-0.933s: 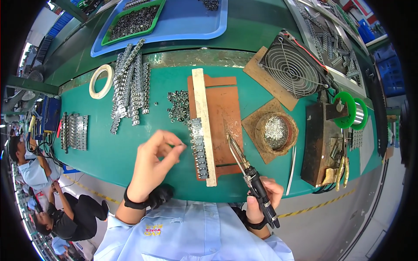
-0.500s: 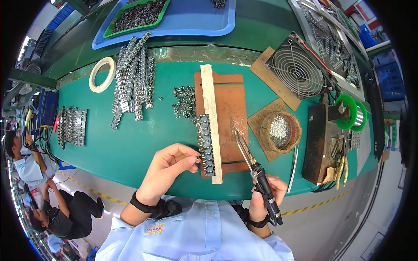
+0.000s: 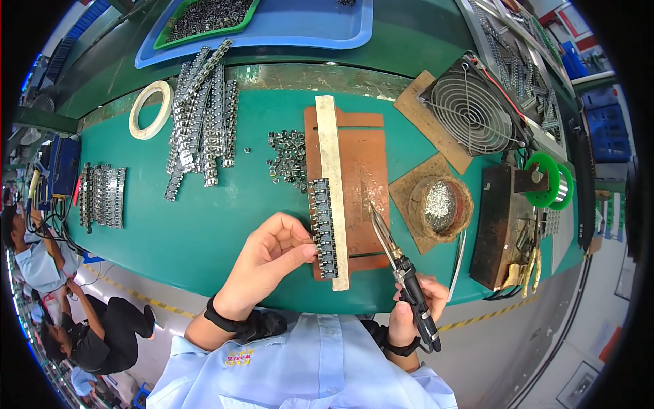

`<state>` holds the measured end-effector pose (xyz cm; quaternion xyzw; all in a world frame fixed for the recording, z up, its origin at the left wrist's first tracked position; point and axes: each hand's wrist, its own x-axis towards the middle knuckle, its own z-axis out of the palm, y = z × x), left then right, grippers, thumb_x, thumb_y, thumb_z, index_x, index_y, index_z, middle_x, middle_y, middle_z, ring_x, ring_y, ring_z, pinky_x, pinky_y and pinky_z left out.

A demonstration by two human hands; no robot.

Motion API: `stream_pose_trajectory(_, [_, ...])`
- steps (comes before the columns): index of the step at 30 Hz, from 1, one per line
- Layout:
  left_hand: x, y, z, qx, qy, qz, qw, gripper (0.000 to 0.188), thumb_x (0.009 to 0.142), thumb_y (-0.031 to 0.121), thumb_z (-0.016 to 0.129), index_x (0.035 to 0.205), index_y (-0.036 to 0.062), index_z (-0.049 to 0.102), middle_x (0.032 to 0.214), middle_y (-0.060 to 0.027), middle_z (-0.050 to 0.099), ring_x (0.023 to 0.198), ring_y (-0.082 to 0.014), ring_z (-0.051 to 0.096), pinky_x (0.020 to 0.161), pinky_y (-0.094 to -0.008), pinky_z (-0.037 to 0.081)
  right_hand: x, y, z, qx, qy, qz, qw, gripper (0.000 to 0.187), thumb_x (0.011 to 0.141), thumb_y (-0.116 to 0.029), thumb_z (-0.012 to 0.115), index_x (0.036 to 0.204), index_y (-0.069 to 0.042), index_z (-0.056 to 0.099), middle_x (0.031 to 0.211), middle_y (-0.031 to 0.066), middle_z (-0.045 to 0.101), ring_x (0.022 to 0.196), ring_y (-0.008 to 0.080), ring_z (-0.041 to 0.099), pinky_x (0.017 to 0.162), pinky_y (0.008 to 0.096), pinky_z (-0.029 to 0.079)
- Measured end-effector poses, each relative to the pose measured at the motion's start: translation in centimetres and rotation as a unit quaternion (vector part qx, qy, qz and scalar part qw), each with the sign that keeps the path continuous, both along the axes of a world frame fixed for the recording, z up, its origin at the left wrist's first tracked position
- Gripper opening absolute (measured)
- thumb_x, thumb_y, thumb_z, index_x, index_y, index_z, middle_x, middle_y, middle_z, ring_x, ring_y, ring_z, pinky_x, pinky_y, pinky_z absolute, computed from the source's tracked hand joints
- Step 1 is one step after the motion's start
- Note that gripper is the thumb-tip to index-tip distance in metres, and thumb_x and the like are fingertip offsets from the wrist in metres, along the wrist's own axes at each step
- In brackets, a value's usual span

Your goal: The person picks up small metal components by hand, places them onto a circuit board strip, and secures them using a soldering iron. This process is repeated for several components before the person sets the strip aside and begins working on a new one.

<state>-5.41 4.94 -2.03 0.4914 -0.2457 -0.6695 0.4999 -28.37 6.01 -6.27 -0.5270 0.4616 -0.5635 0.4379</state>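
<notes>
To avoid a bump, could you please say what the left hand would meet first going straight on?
The left hand would likely meet the circuit-board strip first; whether they touch is unclear.

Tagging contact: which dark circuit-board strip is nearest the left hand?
The dark circuit-board strip along the left edge of the long pale bar; the left hand is right at it. The heaped strips and far-left strip row lie farther away.

A square fan [image 3: 471, 109] is resting on a brown board [image 3: 428, 127], while a pale tape roll [image 3: 133, 117] is lying well apart at left. Farther back, a green tray [image 3: 204, 38] is sitting inside a blue tray [image 3: 306, 31]. Near the blurred left rim, a person in black [image 3: 102, 341] is apparently standing.
</notes>
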Motion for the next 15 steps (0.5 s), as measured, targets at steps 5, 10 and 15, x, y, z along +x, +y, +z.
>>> stream_pose_trajectory(5, [0.0, -0.3, 0.3, -0.005, 0.023, -0.005, 1.000, 0.011, 0.084, -0.001, 0.053, 0.089, 0.0029, 0.044, 0.084, -0.0057, 0.057, 0.073, -0.0137, 0.059, 0.068, -0.0244, 0.046, -0.9, 0.3, 0.1, -0.039, 0.013, 0.032, 0.999, 0.047, 0.070, -0.030, 0.070, 0.098, -0.003, 0.044, 0.079, 0.0105, 0.050, 0.061, 0.0145, 0.047, 0.054, 0.0268, 0.038])
stream_pose_trajectory(10, [0.1, -0.2, 0.2, -0.007, 0.019, -0.003, 1.000, 0.012, 0.084, -0.001, 0.053, 0.089, 0.0030, 0.044, 0.083, -0.0057, 0.057, 0.073, -0.0139, 0.059, 0.067, -0.0241, 0.045, -1.4, -0.6, 2.3, -0.114, 0.006, 0.120, 0.986, 0.042, 0.065, -0.016, 0.075, 0.096, -0.003, 0.050, 0.070, 0.0079, 0.055, 0.064, 0.0179, 0.051, 0.057, 0.0294, 0.037])
stream_pose_trajectory(15, [0.2, -0.1, 0.0, -0.009, 0.012, -0.004, 1.000, 0.012, 0.084, -0.001, 0.053, 0.089, 0.0031, 0.043, 0.083, -0.0054, 0.057, 0.073, -0.0137, 0.059, 0.066, -0.0236, 0.045, -1.1, -1.2, 3.2, -0.140, 0.057, 0.188, 0.971, 0.040, 0.061, -0.015, 0.076, 0.092, -0.004, 0.053, 0.066, 0.0081, 0.058, 0.052, 0.0178, 0.050, 0.052, 0.0296, 0.036])
